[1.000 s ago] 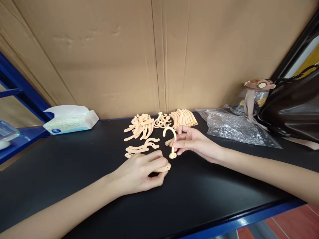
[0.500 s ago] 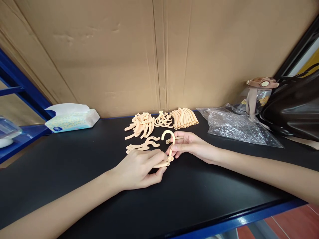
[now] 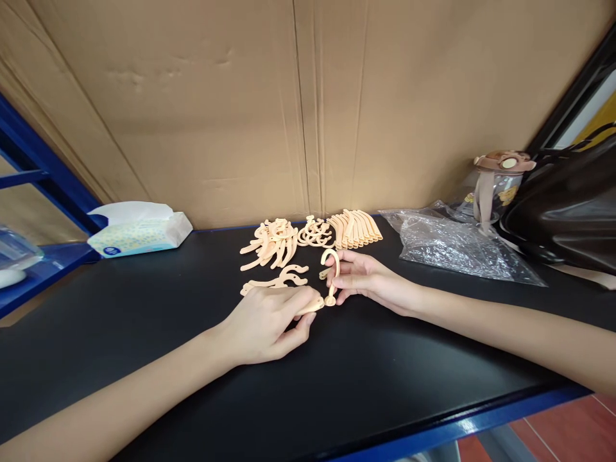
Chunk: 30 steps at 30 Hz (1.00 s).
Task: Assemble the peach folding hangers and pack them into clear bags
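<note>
My left hand (image 3: 269, 321) is closed around a beige hanger arm (image 3: 312, 307), whose tip sticks out past the fingers. Pinched upright in my right hand (image 3: 363, 279) is a beige hanger hook (image 3: 332, 273), its curl at the top and its round foot close beside that tip; whether they touch I cannot tell. Behind my left hand lie loose hanger pieces (image 3: 283, 277), partly hidden by it. Another beige piece (image 3: 323, 274) shows behind the fingers of my right hand.
On the black table (image 3: 394, 385), a jumbled pile of hanger parts (image 3: 274, 240), several hooks (image 3: 315, 231) and a row of hanger arms (image 3: 355, 229) lie at the back. A tissue pack (image 3: 139, 231) stands left. Clear plastic bags (image 3: 452, 244), a bottle (image 3: 503, 186) and a dark bag (image 3: 568, 199) are right.
The hook in my right hand has shifted slightly right and upright, its foot moving off the top of the hanger arm's end. My left hand with the arm has drawn slightly left.
</note>
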Each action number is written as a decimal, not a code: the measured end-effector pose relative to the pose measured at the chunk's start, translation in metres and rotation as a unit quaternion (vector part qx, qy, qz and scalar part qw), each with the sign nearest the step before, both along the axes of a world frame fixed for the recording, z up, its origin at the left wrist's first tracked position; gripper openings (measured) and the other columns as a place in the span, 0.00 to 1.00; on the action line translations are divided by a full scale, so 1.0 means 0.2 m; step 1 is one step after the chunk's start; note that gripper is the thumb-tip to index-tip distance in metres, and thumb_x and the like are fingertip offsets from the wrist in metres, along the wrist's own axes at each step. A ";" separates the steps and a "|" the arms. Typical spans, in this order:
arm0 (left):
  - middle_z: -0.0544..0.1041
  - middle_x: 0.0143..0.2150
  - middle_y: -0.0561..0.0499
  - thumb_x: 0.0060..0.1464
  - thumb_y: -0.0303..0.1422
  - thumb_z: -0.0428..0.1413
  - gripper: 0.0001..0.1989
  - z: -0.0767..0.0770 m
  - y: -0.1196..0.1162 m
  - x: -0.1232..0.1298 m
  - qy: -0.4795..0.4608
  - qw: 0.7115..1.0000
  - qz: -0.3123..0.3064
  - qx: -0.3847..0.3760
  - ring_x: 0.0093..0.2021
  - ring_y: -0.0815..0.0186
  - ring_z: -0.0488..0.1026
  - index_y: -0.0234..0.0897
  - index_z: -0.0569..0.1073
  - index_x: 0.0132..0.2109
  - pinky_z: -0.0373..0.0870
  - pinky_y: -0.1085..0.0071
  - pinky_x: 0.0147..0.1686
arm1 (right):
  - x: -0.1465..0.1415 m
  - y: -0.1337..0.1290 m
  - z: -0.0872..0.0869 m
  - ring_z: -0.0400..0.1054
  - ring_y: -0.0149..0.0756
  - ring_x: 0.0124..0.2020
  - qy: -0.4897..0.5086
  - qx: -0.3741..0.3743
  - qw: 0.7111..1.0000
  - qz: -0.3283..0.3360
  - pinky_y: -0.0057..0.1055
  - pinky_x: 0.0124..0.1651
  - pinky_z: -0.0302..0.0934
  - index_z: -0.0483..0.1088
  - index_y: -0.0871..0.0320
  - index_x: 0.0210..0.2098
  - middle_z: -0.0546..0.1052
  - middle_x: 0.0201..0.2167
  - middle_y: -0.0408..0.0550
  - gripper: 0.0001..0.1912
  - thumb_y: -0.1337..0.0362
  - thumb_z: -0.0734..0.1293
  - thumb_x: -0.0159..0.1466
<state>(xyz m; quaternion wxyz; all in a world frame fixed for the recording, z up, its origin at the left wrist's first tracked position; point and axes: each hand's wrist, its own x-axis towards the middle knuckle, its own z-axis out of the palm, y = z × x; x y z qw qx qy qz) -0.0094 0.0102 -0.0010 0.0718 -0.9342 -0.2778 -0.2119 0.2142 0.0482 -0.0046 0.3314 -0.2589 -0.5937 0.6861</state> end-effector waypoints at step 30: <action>0.72 0.24 0.59 0.65 0.39 0.44 0.10 -0.03 0.01 -0.01 0.025 0.997 0.044 -0.050 0.22 0.68 0.71 0.40 0.61 0.49 0.58 0.75 0.22 | 0.02 0.03 -0.03 0.75 0.29 0.33 0.032 -0.021 0.999 0.011 0.29 0.41 0.68 0.61 0.55 0.41 0.79 0.33 0.43 0.16 0.66 0.71 0.59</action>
